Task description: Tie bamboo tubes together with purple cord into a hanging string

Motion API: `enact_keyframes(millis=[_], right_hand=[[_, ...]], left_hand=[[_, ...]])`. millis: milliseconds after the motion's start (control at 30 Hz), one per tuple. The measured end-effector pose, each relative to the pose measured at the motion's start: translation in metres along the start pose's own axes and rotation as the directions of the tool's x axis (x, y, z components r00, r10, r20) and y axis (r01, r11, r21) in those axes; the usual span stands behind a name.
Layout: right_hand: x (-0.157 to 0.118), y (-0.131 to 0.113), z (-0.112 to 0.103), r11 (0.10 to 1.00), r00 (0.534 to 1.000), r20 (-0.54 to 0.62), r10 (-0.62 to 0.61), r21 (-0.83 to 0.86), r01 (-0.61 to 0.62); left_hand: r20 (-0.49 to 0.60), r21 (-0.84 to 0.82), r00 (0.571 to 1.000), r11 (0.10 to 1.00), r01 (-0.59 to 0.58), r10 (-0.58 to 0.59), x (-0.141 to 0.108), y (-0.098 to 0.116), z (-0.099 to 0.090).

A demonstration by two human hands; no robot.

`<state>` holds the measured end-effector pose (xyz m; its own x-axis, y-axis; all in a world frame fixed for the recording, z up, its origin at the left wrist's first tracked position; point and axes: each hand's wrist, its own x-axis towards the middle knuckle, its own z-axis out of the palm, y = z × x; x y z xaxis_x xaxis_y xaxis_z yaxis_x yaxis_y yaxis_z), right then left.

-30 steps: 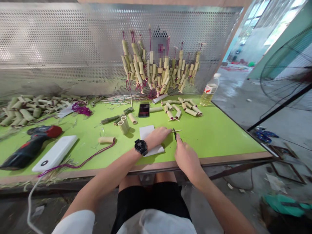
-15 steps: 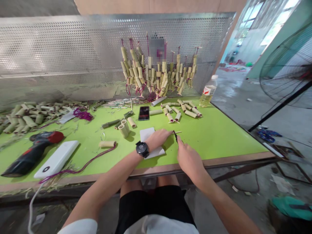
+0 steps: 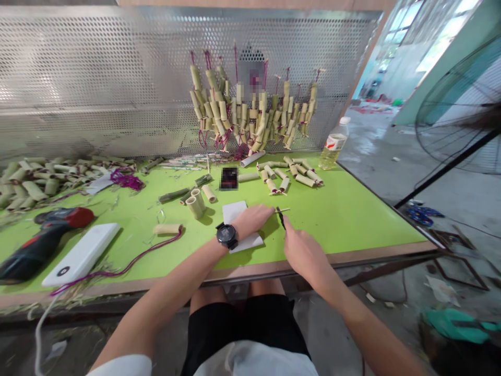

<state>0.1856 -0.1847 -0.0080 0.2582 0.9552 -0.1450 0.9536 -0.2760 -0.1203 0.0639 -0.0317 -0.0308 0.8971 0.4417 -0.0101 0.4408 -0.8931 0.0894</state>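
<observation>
My left hand, with a black watch on the wrist, pinches a thin pale stick whose end sticks out to the right. Part of that hand lies over a white folded sheet. My right hand is closed around a narrow dark tool, whose tip meets the stick just right of my left fingers. Whether the tool is a knife or a cutter I cannot tell. Beyond the hands lie strung bamboo pieces, and left of them stand short bamboo tubes.
A bamboo tube with purple cord, a white power bank and a cordless drill lie left. A bamboo pile fills the far left. Bamboo strings hang on the perforated panel. A bottle stands back right.
The camera view has shifted slightly, so the table's things sit a little further left. Both hands keep the same hold, with the tool still at the stick.
</observation>
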Motion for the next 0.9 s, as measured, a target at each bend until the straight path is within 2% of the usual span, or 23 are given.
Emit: enact_keyframes(millis=[133, 300, 533, 733, 900], right_hand=[[0.005, 0.006, 0.0, 1.0, 0.998, -0.066, -0.01, -0.021, 0.009], [0.017, 0.016, -0.003, 0.999, 0.994, -0.093, -0.047, -0.017, 0.046], [0.003, 0.008, 0.002, 0.994, 0.996, -0.09, -0.013, -0.106, 0.003], [0.009, 0.013, 0.0, 0.999, 0.994, -0.105, -0.039, -0.039, 0.035], [0.005, 0.013, -0.001, 0.997, 0.997, -0.082, -0.004, -0.072, -0.002]], left_hand=[[-0.017, -0.037, 1.0, 0.999, -0.008, 0.008, 0.002, -0.001, 0.003], [0.009, -0.008, 1.0, 1.0, 0.017, -0.017, 0.004, 0.003, -0.002], [0.038, 0.013, 0.998, 0.998, 0.055, -0.056, 0.003, 0.013, -0.011], [0.056, 0.025, 0.997, 0.999, 0.043, -0.045, 0.002, 0.014, -0.017], [0.057, 0.014, 0.998, 0.999, 0.035, -0.036, 0.0, 0.016, -0.022]])
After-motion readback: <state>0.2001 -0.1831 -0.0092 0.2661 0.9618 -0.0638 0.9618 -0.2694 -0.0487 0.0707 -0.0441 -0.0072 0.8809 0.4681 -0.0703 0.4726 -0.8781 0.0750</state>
